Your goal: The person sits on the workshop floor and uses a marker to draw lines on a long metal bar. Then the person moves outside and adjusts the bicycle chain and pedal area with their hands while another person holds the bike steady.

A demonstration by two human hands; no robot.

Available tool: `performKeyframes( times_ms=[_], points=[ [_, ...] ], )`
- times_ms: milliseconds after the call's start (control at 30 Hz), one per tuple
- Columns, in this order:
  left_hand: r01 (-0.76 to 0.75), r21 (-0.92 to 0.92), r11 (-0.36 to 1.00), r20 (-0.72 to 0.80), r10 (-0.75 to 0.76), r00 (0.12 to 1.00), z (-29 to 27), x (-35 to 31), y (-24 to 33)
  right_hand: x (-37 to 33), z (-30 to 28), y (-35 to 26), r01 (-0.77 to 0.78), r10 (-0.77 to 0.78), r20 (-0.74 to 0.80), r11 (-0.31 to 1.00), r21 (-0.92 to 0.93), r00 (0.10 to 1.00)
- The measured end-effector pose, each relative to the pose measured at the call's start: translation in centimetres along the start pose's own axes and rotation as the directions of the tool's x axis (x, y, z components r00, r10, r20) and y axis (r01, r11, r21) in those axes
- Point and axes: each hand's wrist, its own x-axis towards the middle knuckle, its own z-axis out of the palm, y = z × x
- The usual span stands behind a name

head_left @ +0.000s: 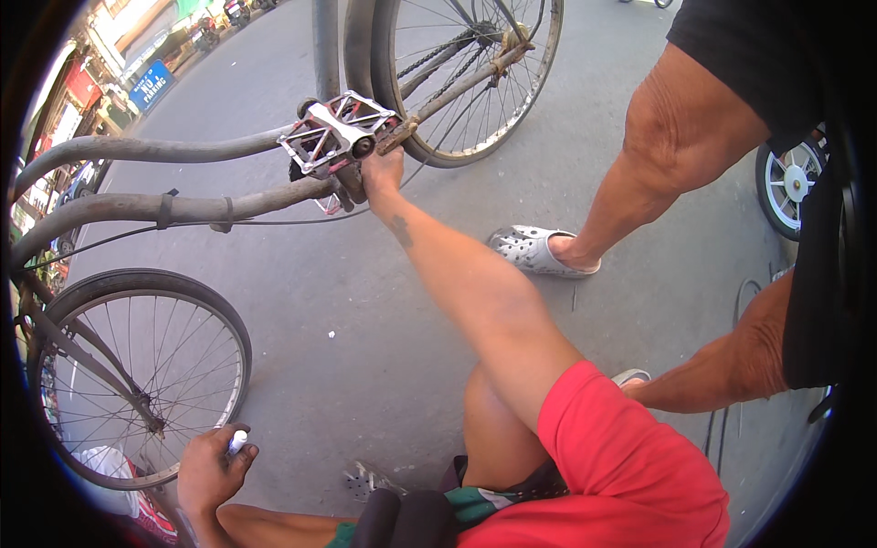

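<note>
An old bicycle with a worn, grey-brown frame (100, 208) fills the upper left. My right hand (382, 173) reaches in at its crank, just under a silver and red metal pedal (340, 135). The hand looks curled, but the pedal and crank hide most of its fingers and whatever they grip. Down at the lower left, my left hand (212, 468) is closed around a small item with a white tip (238, 440), most of it covered by the fingers. That hand is beside the front wheel (239, 329). Behind the crank stands the rear wheel (484, 151) with its chain (438, 57).
Close on the right stands another person in black shorts (754, 68) and grey perforated clogs (530, 248). A white-spoked wheel (793, 184) is behind them, with dark cables (723, 434) on the pavement. A blue sign (152, 85) stands at the far left roadside.
</note>
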Motion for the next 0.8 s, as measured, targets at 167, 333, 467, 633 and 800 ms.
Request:
performKeyframes(
  times_ms=[167,333,467,633,800],
  points=[
    [0.006,0.025,1.0,-0.003,-0.006,1.0,0.0,-0.3,0.1,-0.5,-0.4,-0.7,-0.002,0.001,-0.011,0.998,-0.055,1.0],
    [0.008,0.016,1.0,0.003,-0.008,1.0,0.1,-0.6,0.2,-0.7,-0.3,-2.2,-0.109,0.109,-0.01,0.991,-0.082,0.994],
    [0.018,0.019,1.0,0.004,-0.018,1.0,0.1,-0.7,0.0,-0.4,0.0,-2.3,-0.224,0.22,-0.044,0.967,-0.123,0.975],
    [-0.005,0.041,0.999,-0.012,0.005,1.0,-0.2,-0.5,0.0,-0.1,-0.3,-2.6,-0.145,0.147,0.095,0.989,-0.032,0.985],
    [-0.035,0.033,0.999,-0.026,0.035,0.999,-0.6,-0.2,0.8,-0.2,-4.5,-3.4,-0.214,0.236,0.481,0.972,-0.101,0.844]
  ],
)
